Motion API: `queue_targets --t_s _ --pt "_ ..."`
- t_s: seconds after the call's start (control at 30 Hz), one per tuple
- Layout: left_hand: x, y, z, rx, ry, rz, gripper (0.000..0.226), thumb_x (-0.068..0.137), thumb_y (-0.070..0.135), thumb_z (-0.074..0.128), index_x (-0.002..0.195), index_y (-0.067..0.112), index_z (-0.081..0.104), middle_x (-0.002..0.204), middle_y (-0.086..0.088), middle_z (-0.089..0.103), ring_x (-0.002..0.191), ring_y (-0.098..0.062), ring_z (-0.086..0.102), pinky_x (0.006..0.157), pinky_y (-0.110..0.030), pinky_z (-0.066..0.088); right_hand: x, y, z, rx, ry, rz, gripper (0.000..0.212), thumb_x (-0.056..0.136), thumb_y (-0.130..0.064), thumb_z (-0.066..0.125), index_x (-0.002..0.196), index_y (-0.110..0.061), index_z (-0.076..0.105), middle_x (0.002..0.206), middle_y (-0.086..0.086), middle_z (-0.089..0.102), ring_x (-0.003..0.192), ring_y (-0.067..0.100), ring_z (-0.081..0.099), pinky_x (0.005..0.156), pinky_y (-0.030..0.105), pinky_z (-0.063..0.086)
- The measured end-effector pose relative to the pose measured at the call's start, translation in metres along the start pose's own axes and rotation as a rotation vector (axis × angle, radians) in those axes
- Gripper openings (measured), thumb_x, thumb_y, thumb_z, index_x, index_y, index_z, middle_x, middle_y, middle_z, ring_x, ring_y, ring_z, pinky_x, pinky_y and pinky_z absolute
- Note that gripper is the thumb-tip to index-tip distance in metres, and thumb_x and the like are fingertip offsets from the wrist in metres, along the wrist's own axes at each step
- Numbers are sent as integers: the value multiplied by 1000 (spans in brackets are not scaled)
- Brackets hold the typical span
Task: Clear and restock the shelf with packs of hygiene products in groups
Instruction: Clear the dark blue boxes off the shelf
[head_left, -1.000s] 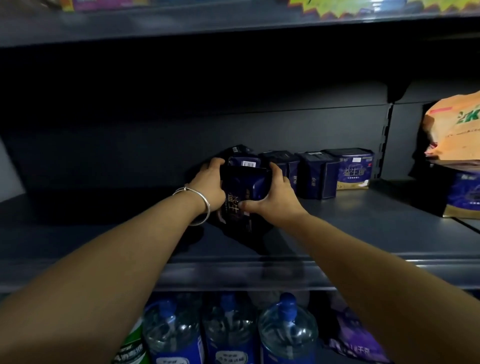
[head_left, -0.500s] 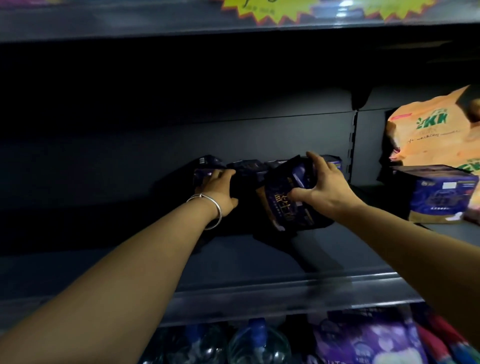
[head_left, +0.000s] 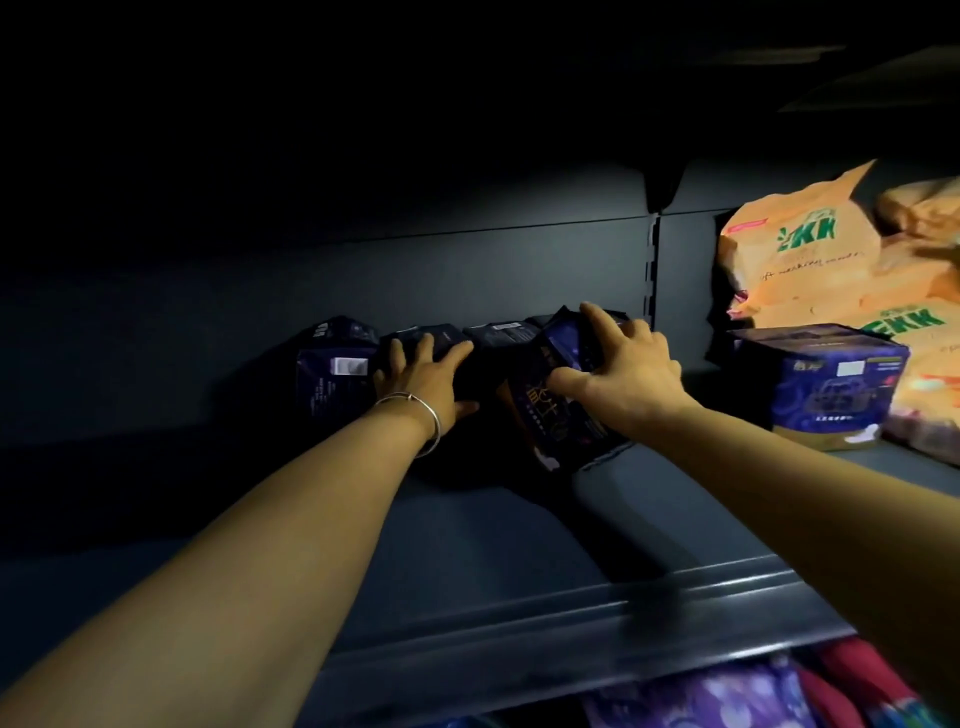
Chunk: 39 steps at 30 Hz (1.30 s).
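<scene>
At six o'clock runs the rounded front lip of the dark grey metal shelf (head_left: 519, 618), with purple patterned packs (head_left: 727, 699) on the tier below. Both forearms reach in over its bare deck.

Just past centre, at about one o'clock, the right hand (head_left: 623, 371) grips a tilted dark navy soft-plastic pack with pale lettering (head_left: 550, 415), thumb on its printed face and fingers curled over its top edge; its lower corner appears to rest on the deck. At eleven o'clock the left hand (head_left: 423, 376), with a thin silver bangle (head_left: 423, 415) on the wrist, rests with spread, fairly straight fingers on a dark pack in the row of navy packs standing against the back panel (head_left: 415, 338), pressing rather than gripping.

At two to three o'clock, well apart, sit a navy shrink-wrapped multipack (head_left: 831, 384) and crinkled orange bags with green lettering (head_left: 810, 254).

To do this well, I would keep the left palm bracing the row so it cannot topple, swing the tilted pack upright, and seat it flush against its neighbour, face outward.

A second ago both hands clasped one pack at centre; since then the right hand has carried its pack rightward and tipped it, the left has moved onto the row, and the view has drifted right.
</scene>
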<state>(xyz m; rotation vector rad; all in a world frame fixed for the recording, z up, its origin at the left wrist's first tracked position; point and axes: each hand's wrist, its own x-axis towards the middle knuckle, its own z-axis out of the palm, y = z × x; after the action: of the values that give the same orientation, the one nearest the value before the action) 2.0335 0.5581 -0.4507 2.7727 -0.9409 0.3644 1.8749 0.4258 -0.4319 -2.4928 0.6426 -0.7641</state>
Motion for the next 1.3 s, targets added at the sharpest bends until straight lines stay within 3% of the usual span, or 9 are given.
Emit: queue_targets --t_s 0.17,0.33,0.47,0.63,0.8,1.03,1.13,1.23,1.3 --pt "14 4 0 79 86 2 78 85 46 62 146 39 14 145 -13 19 135 -37 16 106 -55 29 0 1 3 30 -12 -8 83 79 -49 61 148 -37 16 142 9 30 133 30 25 109 46 27" --pt "17 5 -3 1 127 13 49 84 42 64 126 25 46 133 -8 31 125 -35 27 100 -52 37 -1 3 4 45 -8 -11 83 79 -48 61 148 -37 17 141 9 31 132 30 28 109 46 29" --pt "11 9 -7 56 107 30 59 85 48 58 132 20 36 138 -8 33 129 -36 28 98 -55 39 -4 3 2 67 -5 -16 82 79 -47 62 148 -36 18 139 10 32 130 30 30 108 46 31" --pt "12 16 -10 180 28 34 63 87 51 56 141 43 25 143 -12 16 132 -40 16 96 -62 38 -4 3 2 73 -12 -21 82 79 -47 62 148 -36 18 137 9 34 129 30 30 108 46 32" --pt "10 19 -8 160 16 -36 57 87 53 53 134 29 30 145 -14 20 133 -44 19 98 -70 28 -4 5 2 82 -20 -21 82 80 -47 62 148 -37 17 139 8 32 131 29 29 109 46 30" --pt "-4 16 -3 121 270 -60 45 91 43 52 126 18 40 132 -14 37 124 -36 33 94 -60 38 -5 9 3 66 -41 13 83 79 -48 62 147 -40 14 141 9 31 130 33 31 106 45 25" --pt "-10 19 -4 -9 296 -155 65 85 36 62 138 23 28 147 -15 20 130 -41 27 102 -57 30 -5 10 4 47 -61 32 86 79 -48 63 146 -45 10 140 10 31 129 33 33 104 46 26" --pt "-12 23 -23 -151 99 -361 99 77 39 71 148 25 4 154 -22 -9 136 -50 15 110 -55 17 -8 11 4 54 -58 45 91 78 -49 66 147 -44 6 140 10 31 128 33 34 104 48 27" --pt "-14 20 -31 -182 -9 -402 107 75 38 73 149 27 -4 153 -22 -11 137 -51 13 111 -57 17 -13 11 2 88 -30 37 92 78 -46 68 147 -41 8 139 11 32 127 34 36 105 49 27"
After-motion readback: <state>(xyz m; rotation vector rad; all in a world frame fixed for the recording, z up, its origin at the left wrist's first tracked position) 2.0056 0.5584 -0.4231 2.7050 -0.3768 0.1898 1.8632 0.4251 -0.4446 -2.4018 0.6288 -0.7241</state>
